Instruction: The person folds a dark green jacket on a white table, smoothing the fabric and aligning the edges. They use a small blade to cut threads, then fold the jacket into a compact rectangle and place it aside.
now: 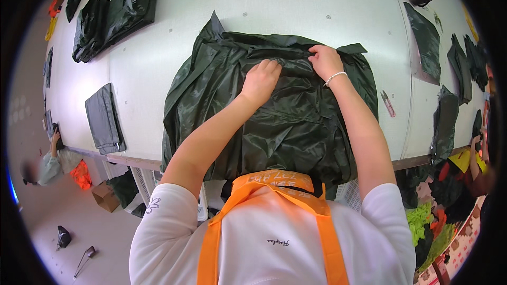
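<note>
Both the left hand [260, 80] and right hand [325, 61] pinched the far edge of the dark green garment [274, 121], which lay rumpled and mostly unfolded on the white table [158, 47].

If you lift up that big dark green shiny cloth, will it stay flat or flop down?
The dark green garment would probably flop: it already wrinkles and drapes over the table edge. Its sheen suggests it's slippery. Both hands, left hand and right hand, pinch it.

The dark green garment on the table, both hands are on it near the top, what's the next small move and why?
Probably draw both hands apart along the upper edge to flatten it. The left hand and right hand pinch the dark green garment close together where the fabric bunches into a ridge, while the rest lies spread on the white table.
</note>
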A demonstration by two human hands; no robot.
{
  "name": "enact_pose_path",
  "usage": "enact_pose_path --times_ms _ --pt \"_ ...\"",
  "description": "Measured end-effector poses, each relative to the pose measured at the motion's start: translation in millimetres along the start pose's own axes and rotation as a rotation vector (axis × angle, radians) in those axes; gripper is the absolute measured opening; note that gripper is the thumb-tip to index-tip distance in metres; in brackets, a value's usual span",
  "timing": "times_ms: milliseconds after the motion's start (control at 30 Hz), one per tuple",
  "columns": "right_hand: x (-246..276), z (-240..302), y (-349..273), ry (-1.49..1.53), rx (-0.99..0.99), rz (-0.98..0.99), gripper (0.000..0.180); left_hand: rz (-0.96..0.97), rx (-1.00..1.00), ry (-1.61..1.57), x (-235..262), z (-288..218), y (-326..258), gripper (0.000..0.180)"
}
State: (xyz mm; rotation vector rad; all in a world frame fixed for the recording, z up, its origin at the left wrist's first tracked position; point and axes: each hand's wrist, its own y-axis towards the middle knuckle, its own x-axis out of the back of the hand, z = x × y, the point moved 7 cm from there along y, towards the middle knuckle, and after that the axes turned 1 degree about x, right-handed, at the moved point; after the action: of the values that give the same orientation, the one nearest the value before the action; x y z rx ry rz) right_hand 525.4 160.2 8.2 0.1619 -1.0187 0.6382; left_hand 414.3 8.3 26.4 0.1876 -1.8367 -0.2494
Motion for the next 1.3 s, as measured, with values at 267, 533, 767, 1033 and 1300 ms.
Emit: enact_pose_path --times_ms 267,533,767,1033,1300 --pt "-16 53 28 0.049 0.187 0.008 0.015 0.056 0.015 0.016 -4 3 4 0.022" --pt "-2 75 -7 -0.066 0.488 -0.255 0.015 0.222 0.219 -0.314 -12 47 34 0.016" --pt "-32 66 -25 -0.151 0.492 -0.195 0.022 0.319 0.314 -0.53 -31 99 83 0.024" --pt "-37 65 -16 -0.168 0.463 -0.138 0.018 0.222 0.171 -0.259 -25 120 98 0.022" --pt "-27 53 27 -0.058 0.099 0.153 0.021 0.168 -0.01 0.084 6 106 104 0.018"
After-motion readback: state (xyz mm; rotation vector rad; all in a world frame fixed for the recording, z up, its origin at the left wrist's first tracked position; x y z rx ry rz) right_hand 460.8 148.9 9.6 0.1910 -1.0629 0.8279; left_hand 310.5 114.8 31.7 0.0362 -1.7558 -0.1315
